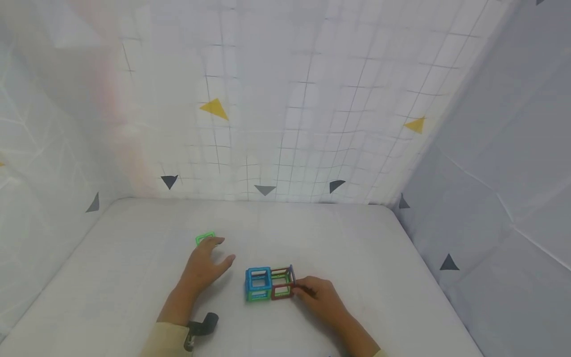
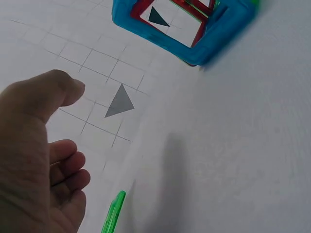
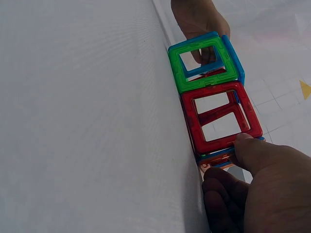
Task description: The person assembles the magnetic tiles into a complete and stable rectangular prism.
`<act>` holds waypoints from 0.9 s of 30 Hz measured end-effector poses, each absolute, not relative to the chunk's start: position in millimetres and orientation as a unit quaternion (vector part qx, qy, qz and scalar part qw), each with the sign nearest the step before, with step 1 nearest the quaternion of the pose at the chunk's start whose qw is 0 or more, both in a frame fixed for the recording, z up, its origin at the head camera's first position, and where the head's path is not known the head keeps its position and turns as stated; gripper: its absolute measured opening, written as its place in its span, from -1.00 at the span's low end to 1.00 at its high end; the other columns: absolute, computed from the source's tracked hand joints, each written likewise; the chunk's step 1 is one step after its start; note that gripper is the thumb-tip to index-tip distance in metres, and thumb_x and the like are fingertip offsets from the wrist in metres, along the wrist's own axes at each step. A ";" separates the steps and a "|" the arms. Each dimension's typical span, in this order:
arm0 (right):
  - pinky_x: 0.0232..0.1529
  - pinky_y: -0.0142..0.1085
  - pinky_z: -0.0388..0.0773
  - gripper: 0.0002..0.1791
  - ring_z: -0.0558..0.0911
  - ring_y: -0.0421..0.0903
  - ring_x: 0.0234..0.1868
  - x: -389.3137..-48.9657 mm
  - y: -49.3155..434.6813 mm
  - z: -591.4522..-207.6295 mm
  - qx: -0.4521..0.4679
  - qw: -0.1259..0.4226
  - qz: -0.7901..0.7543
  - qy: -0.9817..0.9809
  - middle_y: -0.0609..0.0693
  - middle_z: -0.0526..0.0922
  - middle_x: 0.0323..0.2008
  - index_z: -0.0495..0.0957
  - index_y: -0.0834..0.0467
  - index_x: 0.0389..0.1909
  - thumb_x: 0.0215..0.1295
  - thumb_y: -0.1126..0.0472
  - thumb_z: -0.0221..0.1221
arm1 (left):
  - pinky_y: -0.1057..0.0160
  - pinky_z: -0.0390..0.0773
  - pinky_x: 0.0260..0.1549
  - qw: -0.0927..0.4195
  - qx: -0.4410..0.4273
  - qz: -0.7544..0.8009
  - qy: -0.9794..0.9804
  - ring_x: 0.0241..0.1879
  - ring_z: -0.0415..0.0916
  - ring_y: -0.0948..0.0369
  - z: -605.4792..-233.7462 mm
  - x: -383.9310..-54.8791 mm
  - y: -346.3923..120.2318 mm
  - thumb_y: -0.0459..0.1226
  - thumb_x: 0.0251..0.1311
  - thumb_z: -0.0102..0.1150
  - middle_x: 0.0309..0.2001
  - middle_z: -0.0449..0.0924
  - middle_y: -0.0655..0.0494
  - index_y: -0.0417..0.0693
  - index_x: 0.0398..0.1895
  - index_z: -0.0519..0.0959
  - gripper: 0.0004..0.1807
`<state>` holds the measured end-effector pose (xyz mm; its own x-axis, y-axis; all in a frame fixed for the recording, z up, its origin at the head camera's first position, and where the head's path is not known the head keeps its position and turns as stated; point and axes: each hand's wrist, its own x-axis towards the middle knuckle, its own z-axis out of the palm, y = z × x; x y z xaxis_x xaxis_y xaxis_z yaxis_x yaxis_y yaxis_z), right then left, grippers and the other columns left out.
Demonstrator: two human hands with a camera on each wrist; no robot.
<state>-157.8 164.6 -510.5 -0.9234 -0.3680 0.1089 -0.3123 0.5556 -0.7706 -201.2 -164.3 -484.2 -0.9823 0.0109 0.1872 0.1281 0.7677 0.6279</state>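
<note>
A structure of square magnetic tiles [image 1: 259, 270] lies on the white surface, two cubes side by side. Its left part is blue and green; the right part has red frames with other colours behind. My right hand [image 1: 327, 301] grips its right end, and in the right wrist view the thumb is on the corner of a red tile [image 3: 218, 144], with fingers curled at an orange tile [image 3: 216, 159] beneath. Farther back on the left, my left hand [image 1: 201, 267] reaches over a loose green square tile [image 1: 205, 234], thumb and fingers spread apart. The left hand partly hides that tile.
White sheet walls [image 1: 267, 124] with grid lines stand at the back and both sides of the white table [image 1: 379, 258]. Yellow and dark triangles mark them. A black strap with a device [image 1: 202, 325] is on my left wrist.
</note>
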 end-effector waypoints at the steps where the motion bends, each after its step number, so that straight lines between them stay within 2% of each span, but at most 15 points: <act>1: -0.17 -0.42 0.53 -0.74 0.56 -0.35 -0.19 -157.6 164.6 -510.6 -0.194 0.032 -0.430 0.881 -0.36 0.61 -0.25 0.59 -0.12 -0.18 0.20 -0.10 0.08 | -0.10 0.29 0.13 0.094 -0.037 -0.337 -0.936 0.21 0.22 0.04 -486.2 -202.6 -165.8 0.30 -0.07 0.08 0.18 0.32 0.03 0.03 0.15 0.35 -0.22; 9: -0.15 -0.41 0.53 -0.81 0.56 -0.36 -0.18 -158.1 164.5 -511.0 -0.198 0.012 -0.423 0.884 -0.35 0.61 -0.25 0.59 -0.13 -0.21 0.18 -0.03 0.14 | -0.07 0.27 0.15 0.136 -0.041 -0.319 -0.937 0.21 0.21 0.02 -492.6 -209.2 -173.1 0.12 -0.02 0.19 0.17 0.32 -0.01 -0.07 0.14 0.37 -0.31; 14: -0.14 -0.41 0.53 -0.81 0.56 -0.36 -0.18 -158.2 164.2 -512.1 -0.194 0.011 -0.421 0.886 -0.37 0.61 -0.25 0.59 -0.15 -0.22 0.17 -0.04 0.14 | -0.07 0.26 0.16 0.143 -0.035 -0.308 -0.940 0.22 0.20 -0.01 -497.9 -213.7 -176.1 0.06 -0.01 0.21 0.18 0.30 -0.06 -0.10 0.15 0.36 -0.32; 20: -0.16 -0.40 0.54 -0.81 0.56 -0.36 -0.19 -158.8 164.1 -513.2 -0.196 0.005 -0.406 0.893 -0.36 0.61 -0.27 0.58 -0.17 -0.22 0.18 -0.07 0.12 | -0.08 0.28 0.14 0.151 -0.018 -0.312 -0.938 0.19 0.23 -0.05 -500.4 -217.7 -180.6 0.02 -0.01 0.21 0.17 0.30 -0.11 -0.15 0.15 0.36 -0.32; 27: -0.19 -0.42 0.54 -0.84 0.56 -0.38 -0.21 -160.2 163.7 -512.9 -0.200 -0.001 -0.401 0.894 -0.37 0.61 -0.28 0.57 -0.19 -0.23 0.17 -0.05 0.13 | -0.10 0.30 0.11 0.136 0.007 -0.318 -0.938 0.17 0.23 -0.04 -506.7 -222.9 -188.6 0.09 0.01 0.18 0.19 0.27 -0.11 -0.15 0.19 0.32 -0.26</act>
<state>-160.2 163.7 -512.9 -0.9203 -0.3560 0.1622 -0.3578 0.5983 -0.7169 -222.9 -188.6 -506.7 -0.9627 -0.1002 0.2511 0.0731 0.7976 0.5987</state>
